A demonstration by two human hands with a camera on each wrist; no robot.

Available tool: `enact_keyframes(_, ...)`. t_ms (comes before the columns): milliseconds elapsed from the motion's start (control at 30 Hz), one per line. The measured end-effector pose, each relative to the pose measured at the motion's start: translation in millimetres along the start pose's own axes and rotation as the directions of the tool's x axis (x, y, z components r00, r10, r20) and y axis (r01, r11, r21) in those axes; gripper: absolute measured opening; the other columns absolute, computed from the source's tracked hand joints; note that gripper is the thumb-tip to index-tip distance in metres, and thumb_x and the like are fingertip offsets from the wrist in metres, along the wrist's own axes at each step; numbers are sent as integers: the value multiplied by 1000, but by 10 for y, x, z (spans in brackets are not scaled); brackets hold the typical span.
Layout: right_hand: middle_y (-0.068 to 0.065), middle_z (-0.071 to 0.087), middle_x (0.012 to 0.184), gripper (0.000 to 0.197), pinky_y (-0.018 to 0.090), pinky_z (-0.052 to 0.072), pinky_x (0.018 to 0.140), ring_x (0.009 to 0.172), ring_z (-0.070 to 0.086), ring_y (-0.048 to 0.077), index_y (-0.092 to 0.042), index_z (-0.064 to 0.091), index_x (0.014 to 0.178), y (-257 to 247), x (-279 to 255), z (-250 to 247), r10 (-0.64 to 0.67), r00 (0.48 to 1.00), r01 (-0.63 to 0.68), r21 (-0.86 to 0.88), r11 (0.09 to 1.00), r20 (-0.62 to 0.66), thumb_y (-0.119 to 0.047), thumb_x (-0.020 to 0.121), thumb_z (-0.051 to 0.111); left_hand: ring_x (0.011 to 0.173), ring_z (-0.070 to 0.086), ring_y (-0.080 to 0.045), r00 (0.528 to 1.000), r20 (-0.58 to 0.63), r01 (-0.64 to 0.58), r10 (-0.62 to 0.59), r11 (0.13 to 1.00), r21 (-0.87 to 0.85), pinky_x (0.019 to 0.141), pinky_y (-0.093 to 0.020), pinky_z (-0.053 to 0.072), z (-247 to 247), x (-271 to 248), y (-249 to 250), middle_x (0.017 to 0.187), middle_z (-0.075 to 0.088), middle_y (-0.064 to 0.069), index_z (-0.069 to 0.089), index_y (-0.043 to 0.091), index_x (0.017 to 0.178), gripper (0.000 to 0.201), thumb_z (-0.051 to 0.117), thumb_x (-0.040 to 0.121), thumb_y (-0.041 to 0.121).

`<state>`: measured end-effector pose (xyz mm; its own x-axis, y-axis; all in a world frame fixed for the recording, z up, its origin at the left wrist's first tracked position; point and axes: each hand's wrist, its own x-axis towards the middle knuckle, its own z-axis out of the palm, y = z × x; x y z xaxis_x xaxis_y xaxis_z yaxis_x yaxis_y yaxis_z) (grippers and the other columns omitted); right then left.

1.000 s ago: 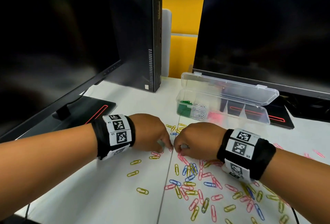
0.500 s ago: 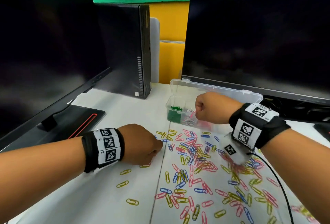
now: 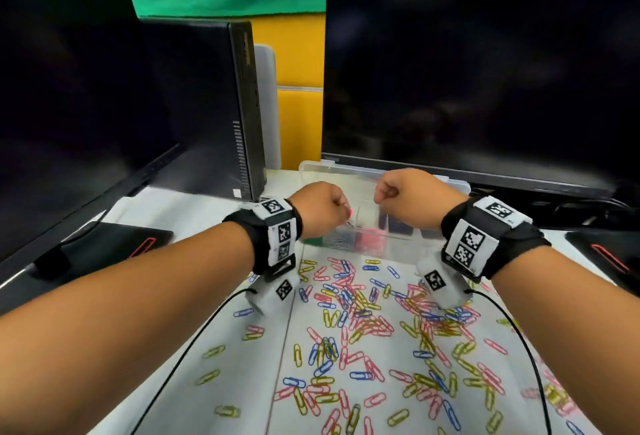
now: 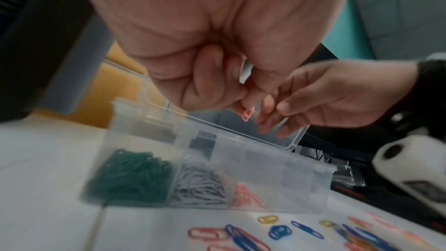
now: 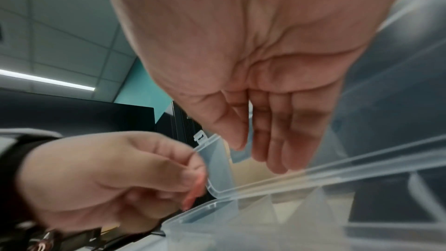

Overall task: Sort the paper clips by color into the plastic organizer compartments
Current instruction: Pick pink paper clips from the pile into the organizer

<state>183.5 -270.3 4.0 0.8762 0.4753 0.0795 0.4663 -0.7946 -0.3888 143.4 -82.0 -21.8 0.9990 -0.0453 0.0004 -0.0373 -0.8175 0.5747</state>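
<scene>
The clear plastic organizer (image 3: pixel 372 249) stands open below the right monitor; in the left wrist view it holds green clips (image 4: pixel 130 177), white clips (image 4: pixel 200 184) and pink clips (image 4: pixel 248 196) in separate compartments. My left hand (image 3: pixel 343 214) hovers over its left part and pinches pink paper clips (image 4: pixel 247 114) between thumb and fingertips. My right hand (image 3: pixel 384 197) hangs over the organizer's middle, and its fingers (image 5: pixel 270 140) point down, relaxed and empty. Several pink, yellow and blue clips (image 3: pixel 363 323) lie scattered on the white table in front.
Two dark monitors (image 3: pixel 478 81) and a black computer tower (image 3: pixel 221 105) close off the back. The organizer's open lid (image 4: pixel 241 131) leans toward the right monitor. Monitor bases (image 3: pixel 114 244) sit at left and right. Black wrist cables (image 3: pixel 194 341) trail over the table.
My left hand has risen from the table to above the organizer, carrying pink clips. My right hand has stayed over the organizer and shifted a little to the right.
</scene>
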Motion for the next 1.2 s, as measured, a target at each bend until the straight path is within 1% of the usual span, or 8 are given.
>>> enact_keyframes(167, -10, 59, 73, 14, 22, 38, 60, 71, 55, 15, -23, 63, 80, 237, -445, -46, -26, 995, 42, -173, 984, 93, -18, 91, 57, 98, 65, -24, 997, 0, -77, 78, 986, 145, 84, -29, 50, 276, 270, 269, 104, 73, -4, 75, 14, 99, 19, 57, 95, 20)
enact_keyframes(333, -16, 61, 87, 12, 21, 40, 63, 76, 55, 2, -35, 68, 96, 519, -814, 81, 25, 951, 60, -266, 962, 307, -26, 90, 62, 97, 70, -27, 995, 87, -45, 41, 998, 44, 90, -39, 57, 326, 403, 349, 105, 74, -9, 74, 10, 109, 24, 54, 95, 9)
enact_keyframes(433, -14, 65, 97, 16, 24, 47, 71, 82, 57, 6, -36, 70, 104, 569, -820, 215, -2, 955, 79, -247, 966, 298, -29, 94, 58, 82, 74, -19, 989, 130, -77, 68, 995, 67, 83, -34, 60, 237, 355, 376, 107, 71, 1, 73, 18, 114, 30, 51, 96, 7)
enact_keyframes(533, -12, 66, 100, 15, 28, 49, 75, 87, 59, 11, -34, 69, 103, 563, -762, 330, -23, 959, 98, -255, 962, 281, -33, 94, 57, 96, 69, -13, 980, 94, -187, 174, 970, 158, 92, -27, 55, 67, 169, 376, 117, 70, 4, 72, 21, 120, 31, 56, 96, 10)
enact_keyframes(633, -12, 63, 92, 11, 28, 45, 72, 88, 58, 14, -33, 65, 99, 580, -707, 428, -21, 953, 109, -279, 954, 301, -31, 95, 55, 81, 62, 1, 953, 142, -295, 266, 920, 258, 84, -22, 53, -142, -257, 247, 94, 71, 14, 75, 26, 103, 19, 65, 91, 16)
enact_keyframes(767, -10, 61, 90, 16, 27, 44, 70, 84, 57, 16, -33, 53, 82, 638, -675, 525, -21, 952, 107, -266, 958, 306, -25, 95, 50, 76, 60, 5, 921, 380, -261, 86, 860, 438, 79, -20, 53, -308, -820, -210, 84, 68, 22, 73, 33, 92, 9, 67, 87, 30)
enact_keyframes(933, -7, 58, 87, 13, 27, 43, 69, 81, 54, 16, -31, 49, 82, 597, -695, 553, -16, 949, 111, -285, 952, 315, -28, 95, 48, 77, 62, 1, 903, 403, -81, -150, 861, 502, 80, -25, 55, -328, -1177, -762, 81, 67, 23, 72, 38, 85, 21, 71, 78, 58)
enact_keyframes(1200, -14, 59, 92, 8, 29, 51, 78, 86, 57, 11, -34, 58, 89, 548, -735, 495, -41, 955, 114, -235, 965, 295, -27, 92, 54, 83, 55, -4, 918, 395, -234, -12, 790, 567, 81, -26, 50, -168, -1288, -776, 91, 60, 16, 66, 31, 92, 22, 58, 92, 53)
